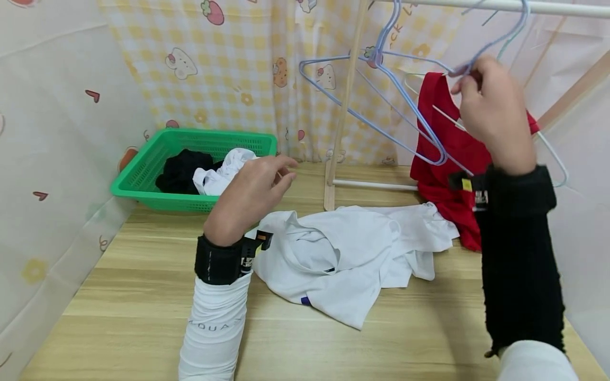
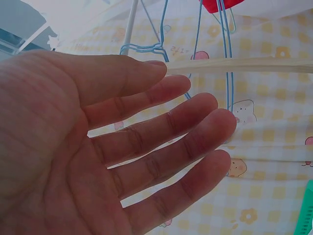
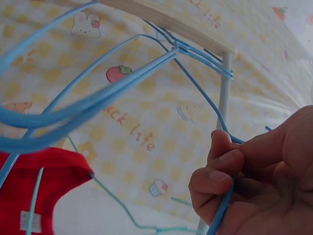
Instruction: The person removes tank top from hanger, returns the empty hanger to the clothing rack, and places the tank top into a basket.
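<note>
Up at the top right of the head view, your right hand (image 1: pixel 493 114) has its fingers curled round the wire of a blue hanger (image 1: pixel 381 100), pinching it near the neck; the right wrist view shows the thumb and forefinger (image 3: pixel 215 183) closed on the blue wire (image 3: pixel 222 208) with the rest of the hanger stretching away to the upper left. The hanger hangs from a white rail (image 1: pixel 548 7) along the top edge, among other blue hangers. Just behind your hand, right of centre, a red garment (image 1: pixel 445 159) hangs on a pale hanger, its lower edge reaching the table. Your left hand (image 1: pixel 252 196) floats in the middle left of the frame, above the table, with its fingers straight and loosely spread and nothing in it; the left wrist view shows the open palm (image 2: pixel 63 147) plainly. Just to its right and below, a crumpled white shirt (image 1: pixel 343 259) lies on the wooden table (image 1: pixel 143 317). Behind the left hand, at the left middle, a green basket (image 1: pixel 143 180) stands at the table's far edge, holding black and white clothes.
</note>
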Demonstrator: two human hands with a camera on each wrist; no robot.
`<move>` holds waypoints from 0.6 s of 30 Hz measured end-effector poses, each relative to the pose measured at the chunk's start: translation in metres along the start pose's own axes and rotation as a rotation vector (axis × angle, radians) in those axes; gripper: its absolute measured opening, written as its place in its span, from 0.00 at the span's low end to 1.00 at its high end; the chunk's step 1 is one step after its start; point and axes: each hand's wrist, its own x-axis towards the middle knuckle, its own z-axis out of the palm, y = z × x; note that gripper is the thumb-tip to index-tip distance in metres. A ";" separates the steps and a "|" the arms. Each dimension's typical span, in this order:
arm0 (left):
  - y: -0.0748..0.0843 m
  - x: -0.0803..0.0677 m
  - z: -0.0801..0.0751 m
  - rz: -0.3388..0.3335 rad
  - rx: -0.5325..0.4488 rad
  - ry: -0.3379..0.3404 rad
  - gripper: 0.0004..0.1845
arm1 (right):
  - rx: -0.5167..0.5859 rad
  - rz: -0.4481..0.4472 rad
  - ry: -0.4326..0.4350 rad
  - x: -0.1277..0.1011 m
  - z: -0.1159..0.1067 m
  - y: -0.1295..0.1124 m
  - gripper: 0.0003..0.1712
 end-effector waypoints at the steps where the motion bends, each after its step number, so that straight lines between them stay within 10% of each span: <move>1: 0.000 0.000 0.000 -0.001 0.000 -0.002 0.16 | -0.006 -0.008 -0.022 0.007 -0.001 -0.004 0.26; 18: -0.002 -0.001 0.000 -0.021 0.002 -0.022 0.17 | -0.048 -0.079 -0.263 0.085 0.021 -0.057 0.28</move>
